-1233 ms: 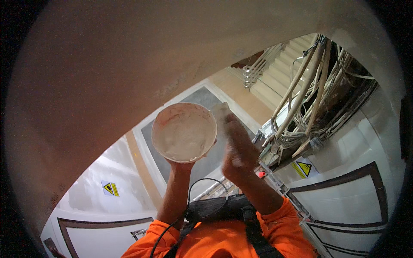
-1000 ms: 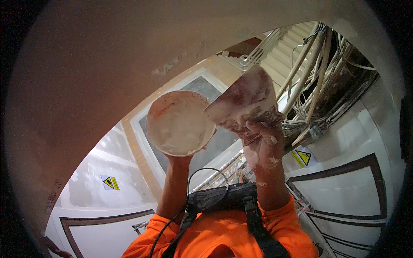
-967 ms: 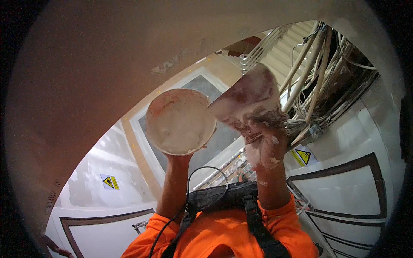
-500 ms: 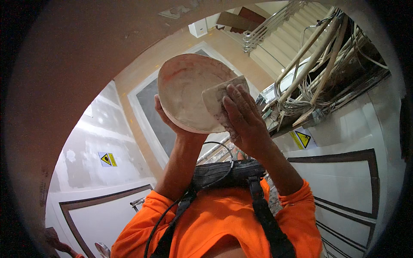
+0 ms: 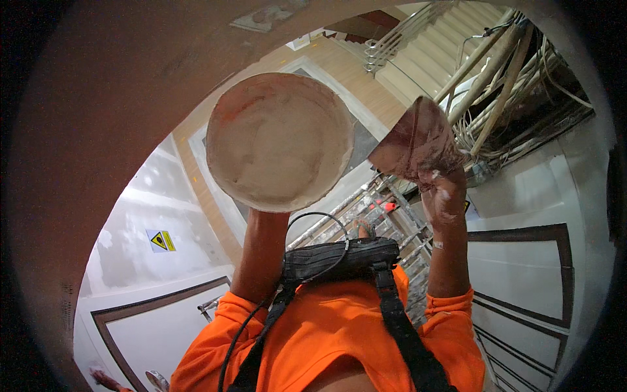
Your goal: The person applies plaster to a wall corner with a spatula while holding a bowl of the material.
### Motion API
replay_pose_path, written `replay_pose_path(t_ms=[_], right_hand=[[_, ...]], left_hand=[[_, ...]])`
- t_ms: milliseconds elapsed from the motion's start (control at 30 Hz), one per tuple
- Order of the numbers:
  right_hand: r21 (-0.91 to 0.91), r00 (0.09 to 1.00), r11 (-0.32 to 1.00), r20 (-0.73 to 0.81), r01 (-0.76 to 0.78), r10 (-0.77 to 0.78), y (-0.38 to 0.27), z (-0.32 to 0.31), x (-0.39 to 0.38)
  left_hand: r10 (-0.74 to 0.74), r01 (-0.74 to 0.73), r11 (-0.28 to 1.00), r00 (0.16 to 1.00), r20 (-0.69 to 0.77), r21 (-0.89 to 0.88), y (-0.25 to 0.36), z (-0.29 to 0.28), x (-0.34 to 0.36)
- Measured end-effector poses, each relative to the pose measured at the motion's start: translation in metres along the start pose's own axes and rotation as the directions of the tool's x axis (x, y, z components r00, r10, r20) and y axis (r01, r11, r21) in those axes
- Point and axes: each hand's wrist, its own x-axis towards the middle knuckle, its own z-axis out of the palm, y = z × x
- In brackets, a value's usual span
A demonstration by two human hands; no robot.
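A round, shallow bowl (image 5: 281,140), its inside coated with beige plaster, is held up in front of me, left of the middle. My left hand (image 5: 269,219) supports it from beneath; the fingers are hidden behind the bowl and only the wrist end shows. To the right, apart from the bowl, my right hand (image 5: 448,196) grips a flat plastering scraper (image 5: 415,137). The scraper is tilted up, its face smeared with plaster. Whitish smudges mark the right hand, whose fingers are mostly behind the scraper.
A large brownish curved surface (image 5: 117,98) fills the upper left. Bundled cables and pipes (image 5: 490,98) hang at upper right, near stairs with a railing (image 5: 450,39). Below me is a metal scaffold (image 5: 392,225). Another person's hand (image 5: 104,379) shows at lower left.
The scraper has left the bowl; my right hand has moved right and turned, lifting the blade. The bowl has shifted left and now faces me more squarely.
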Motion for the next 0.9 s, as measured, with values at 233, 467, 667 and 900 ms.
replay_pose_path(t_ms=[233, 467, 667, 900], right_hand=[[-0.013, 0.872, 0.955, 0.405, -0.296, 0.275, 0.015, 0.020, 0.039], [-0.146, 0.725, 0.814, 0.388, -0.562, 0.569, 0.032, -0.010, 0.049], [-0.221, 0.724, 0.826, 0.402, -0.519, 0.562, 0.014, -0.008, 0.035], [-0.540, 1.000, 0.841, -0.014, 0.007, -0.017, -0.011, -0.009, 0.024]], left_hand=[[-0.046, 0.046, 0.998, 0.999, 0.002, 0.038, -0.017, -0.003, 0.001], [-0.063, 0.064, 0.995, 0.998, -0.007, 0.082, -0.009, -0.013, -0.002], [-0.057, 0.056, 0.992, 0.998, 0.009, 0.112, -0.006, -0.015, 0.000], [-0.026, 0.019, 0.988, 0.999, 0.043, 0.153, 0.012, -0.019, 0.014]])
